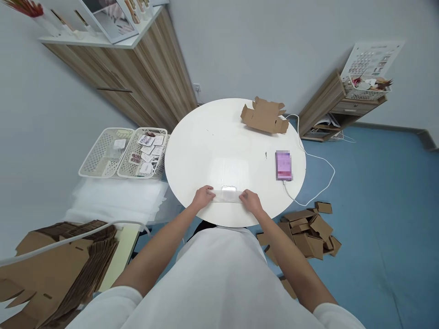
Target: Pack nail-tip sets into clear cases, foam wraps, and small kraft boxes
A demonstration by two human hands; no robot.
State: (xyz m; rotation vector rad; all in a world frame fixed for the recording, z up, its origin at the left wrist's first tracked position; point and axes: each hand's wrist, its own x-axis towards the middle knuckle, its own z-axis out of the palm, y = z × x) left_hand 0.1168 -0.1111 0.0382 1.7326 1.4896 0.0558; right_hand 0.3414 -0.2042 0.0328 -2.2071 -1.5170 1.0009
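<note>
A strip of translucent white packing sheet (222, 197) lies across the white round table (195, 155) near its front edge. My left hand (203, 197) pinches the strip's left end, and my right hand (251, 201) has its fingers closed on the right end. Between the hands, a small clear flat piece (228, 188) shows at the strip's far edge, partly covered by it; its kind is too small to tell. An unfolded brown cardboard box (265, 116) rests at the back right of the table.
A phone (283, 165) with a white cable lies at the table's right side. Left of the table stand two white baskets (99, 153), one holding cards, above a stack of translucent sheets (116, 198). Flat cardboard (65, 260) is stacked lower left. Small brown boxes (308, 233) lie on the floor.
</note>
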